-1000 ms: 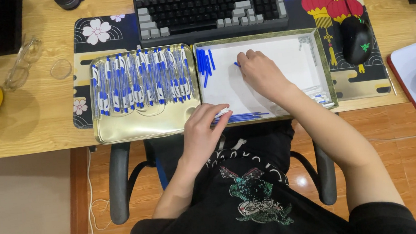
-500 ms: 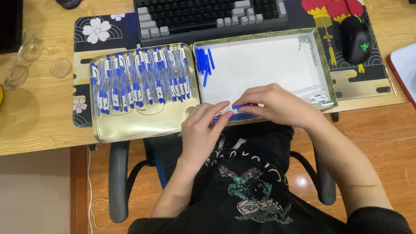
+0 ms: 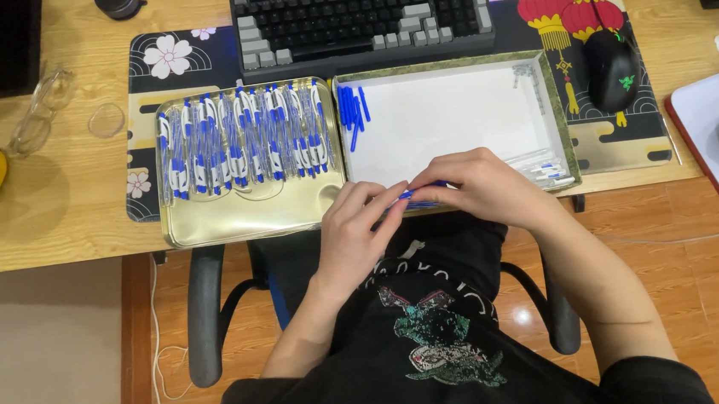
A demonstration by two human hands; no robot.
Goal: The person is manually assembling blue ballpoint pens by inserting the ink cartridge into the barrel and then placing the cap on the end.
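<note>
both hands meet at the near edge of the white tray [image 3: 455,117]; left hand [image 3: 360,232] and right hand [image 3: 478,188] pinch a blue pen [image 3: 417,194] between them. finished pens [image 3: 243,138] fill the left tray [image 3: 241,220].

Glossy metal tray [image 3: 233,225], wooden desk [image 3: 54,226]

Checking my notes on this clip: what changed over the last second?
The right hand came back from the white tray to the near edge and joined the left hand on a blue pen. The pen rows, keyboard and mouse stayed put.
</note>
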